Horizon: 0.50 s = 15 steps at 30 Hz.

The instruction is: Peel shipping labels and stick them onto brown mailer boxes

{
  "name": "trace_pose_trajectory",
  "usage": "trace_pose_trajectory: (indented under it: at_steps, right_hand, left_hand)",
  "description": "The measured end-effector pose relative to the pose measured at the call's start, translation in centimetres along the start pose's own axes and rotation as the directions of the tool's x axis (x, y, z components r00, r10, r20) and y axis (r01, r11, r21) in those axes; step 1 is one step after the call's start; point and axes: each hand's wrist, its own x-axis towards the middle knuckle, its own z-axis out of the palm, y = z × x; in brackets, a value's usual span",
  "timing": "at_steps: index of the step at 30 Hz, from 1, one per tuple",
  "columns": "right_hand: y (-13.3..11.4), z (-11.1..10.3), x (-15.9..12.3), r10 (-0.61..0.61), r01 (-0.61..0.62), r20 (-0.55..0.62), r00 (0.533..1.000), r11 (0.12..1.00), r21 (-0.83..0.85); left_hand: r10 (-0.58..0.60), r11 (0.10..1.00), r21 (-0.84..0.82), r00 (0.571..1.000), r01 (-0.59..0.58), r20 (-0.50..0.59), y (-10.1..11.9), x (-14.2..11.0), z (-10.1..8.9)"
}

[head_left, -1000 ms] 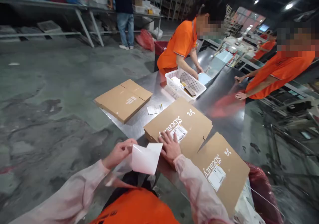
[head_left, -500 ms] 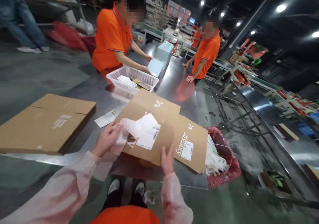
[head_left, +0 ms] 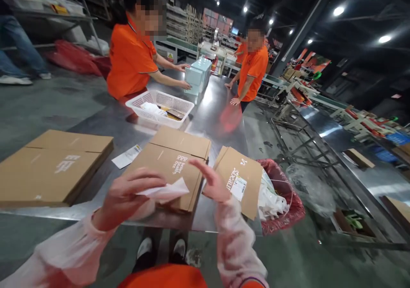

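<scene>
My left hand is closed on a crumpled white backing paper, held just above the near edge of a flat brown carton on the steel table. To its right my right hand hovers open, fingers stretched and holding nothing, between that carton and another flat carton that bears a white label and overhangs the table's corner. Both of my arms wear translucent pink sleeves.
A stack of flat cartons lies at the left, a small paper slip beside it. A white basket stands farther back, with two people in orange shirts at the table. A red-bagged bin sits at the right.
The carton in front of me now shows a side without the label. My left hand has crumpled the white paper and drawn it nearer. My right hand has lifted off the carton's edge.
</scene>
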Motion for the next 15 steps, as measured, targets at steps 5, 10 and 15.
trace_pose_trajectory:
  at_steps: [5, 10, 15]
  right_hand:
    - [-2.4, 8.9, 2.1, -0.005, -0.29, 0.563, 0.826, 0.853, 0.433]
    - [-0.3, 11.8, -0.2, 0.131, -0.483, 0.553, 0.823, 0.674, 0.559]
    - [1.0, 13.3, 0.5, 0.371, -0.477, 0.301, 0.879, 0.677, 0.56]
  left_hand:
    - [-0.055, 0.985, 0.124, 0.903, 0.118, -0.427, 0.6, -2.0, -1.7]
    - [-0.267, 0.852, 0.25, 0.794, 0.459, -0.546, -2.0, -3.7, -4.9]
    - [-0.375, 0.841, 0.376, 0.92, 0.389, -0.113, -2.3, -6.3, -5.9]
